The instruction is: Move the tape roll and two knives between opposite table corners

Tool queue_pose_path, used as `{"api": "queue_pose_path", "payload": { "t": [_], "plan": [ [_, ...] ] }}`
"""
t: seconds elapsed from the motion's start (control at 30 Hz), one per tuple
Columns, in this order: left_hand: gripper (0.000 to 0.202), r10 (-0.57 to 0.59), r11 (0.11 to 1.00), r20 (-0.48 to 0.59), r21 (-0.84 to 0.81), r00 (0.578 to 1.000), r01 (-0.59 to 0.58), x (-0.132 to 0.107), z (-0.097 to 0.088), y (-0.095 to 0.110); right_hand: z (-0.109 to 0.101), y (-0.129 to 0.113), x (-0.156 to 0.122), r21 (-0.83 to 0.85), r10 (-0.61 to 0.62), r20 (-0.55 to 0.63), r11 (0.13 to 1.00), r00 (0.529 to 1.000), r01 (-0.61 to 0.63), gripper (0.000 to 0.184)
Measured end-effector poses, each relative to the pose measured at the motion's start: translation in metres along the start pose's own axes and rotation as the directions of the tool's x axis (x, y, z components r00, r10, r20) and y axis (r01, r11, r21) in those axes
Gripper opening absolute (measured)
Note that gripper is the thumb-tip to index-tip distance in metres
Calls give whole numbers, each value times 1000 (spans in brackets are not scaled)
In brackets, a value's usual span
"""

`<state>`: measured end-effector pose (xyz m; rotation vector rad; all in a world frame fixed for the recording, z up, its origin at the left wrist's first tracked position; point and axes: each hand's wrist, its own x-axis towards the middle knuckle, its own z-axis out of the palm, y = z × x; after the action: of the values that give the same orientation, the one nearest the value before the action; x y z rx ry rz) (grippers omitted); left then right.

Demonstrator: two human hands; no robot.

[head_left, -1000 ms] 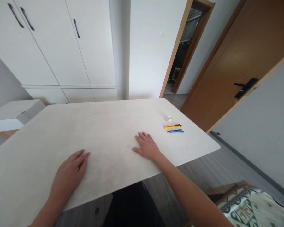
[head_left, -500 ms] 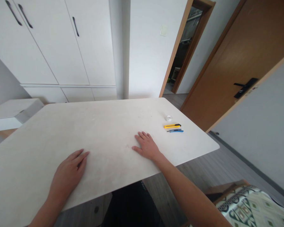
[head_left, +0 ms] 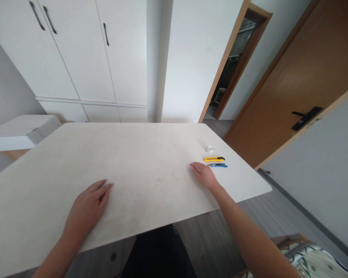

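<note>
My left hand [head_left: 88, 206] lies flat and palm down on the white table [head_left: 133, 154], near its front edge, holding nothing. My right hand [head_left: 204, 174] rests palm down further right, fingers apart, empty, a short way left of a yellow utility knife [head_left: 214, 158] and a blue pen-like tool [head_left: 218, 165]. These two lie side by side near the table's right edge. A small roll of clear tape [head_left: 210, 148] sits just behind them.
White cupboards [head_left: 75, 50] stand behind the table. A low white box [head_left: 20, 131] is at the far left. A doorway and a brown door [head_left: 292, 85] are on the right. A patterned cushion [head_left: 316, 260] shows at the bottom right.
My right hand has slid to the right across the table, closer to the knife and the blue tool. The view has shifted slightly. My left hand has stayed put.
</note>
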<state>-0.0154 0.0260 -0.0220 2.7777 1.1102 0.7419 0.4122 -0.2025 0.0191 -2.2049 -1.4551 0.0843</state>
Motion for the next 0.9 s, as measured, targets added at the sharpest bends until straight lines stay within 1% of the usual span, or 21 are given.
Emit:
{"api": "queue_pose_path", "payload": {
  "t": [0.07, 0.13, 0.2, 0.27, 0.3, 0.33, 0.4, 0.47, 0.5, 0.57, 0.63, 0.77, 0.8, 0.83, 0.87, 0.9],
  "plan": [
    [52, -2, 1000, 0, 1, 1000, 2, 1, 0, 1, -27, 36, 0, -152, 105, -61, 982, 993, -113, 34],
    [53, -7, 1000, 0, -6, 1000, 7, 1, -1, 2, -52, 67, 0, -296, 189, -56, 935, 980, -197, 33],
    [52, -17, 1000, -4, -15, 1000, 17, 1, -1, 2, -69, 88, 0, -400, 224, 15, 895, 975, -199, 32],
    [52, -21, 1000, -9, -19, 1000, 21, 0, 0, 3, -79, 98, 1, -456, 215, 105, 878, 971, -145, 26],
    [51, -20, 1000, -11, -19, 1000, 20, 0, 0, 3, -82, 100, 2, -471, 213, 129, 873, 968, -129, 23],
    [51, -18, 1000, -12, -18, 1000, 18, 0, 0, 3, -84, 101, 4, -480, 220, 129, 867, 967, -133, 20],
    [52, -12, 1000, -10, -13, 1000, 11, 0, -1, 3, -85, 100, 11, -481, 255, 73, 856, 964, -190, 18],
    [52, -9, 1000, -7, -4, 1000, 9, 1, -1, 3, -85, 99, 20, -465, 296, 17, 848, 955, -254, 21],
    [52, -7, 1000, -5, 0, 1000, 7, 1, -2, 3, -84, 99, 24, -459, 312, 16, 846, 950, -270, 23],
    [53, -5, 1000, -5, 6, 1000, 5, 0, -2, 3, -81, 102, 32, -464, 342, 66, 842, 938, -274, 27],
    [53, -3, 1000, -6, 7, 1000, 4, 0, -2, 3, -78, 105, 38, -471, 344, 128, 847, 930, -248, 27],
    [53, -12, 1000, -7, 6, 1000, 12, 0, 0, 2, -72, 106, 39, -449, 201, 187, 888, 962, -99, 29],
    [53, -14, 1000, -6, 5, 1000, 14, 0, 0, 2, -71, 105, 40, -448, 181, 173, 890, 968, -87, 28],
    [53, -16, 1000, -5, 5, 1000, 16, 0, 1, 2, -71, 103, 41, -450, 185, 134, 887, 974, -107, 25],
    [52, -18, 1000, -3, 5, 1000, 18, 0, 1, 2, -70, 102, 44, -449, 212, 65, 879, 975, -161, 21],
    [52, -20, 1000, -2, 5, 1000, 20, 1, 1, 3, -71, 101, 49, -436, 256, -29, 866, 966, -243, 19]
  ]
}}
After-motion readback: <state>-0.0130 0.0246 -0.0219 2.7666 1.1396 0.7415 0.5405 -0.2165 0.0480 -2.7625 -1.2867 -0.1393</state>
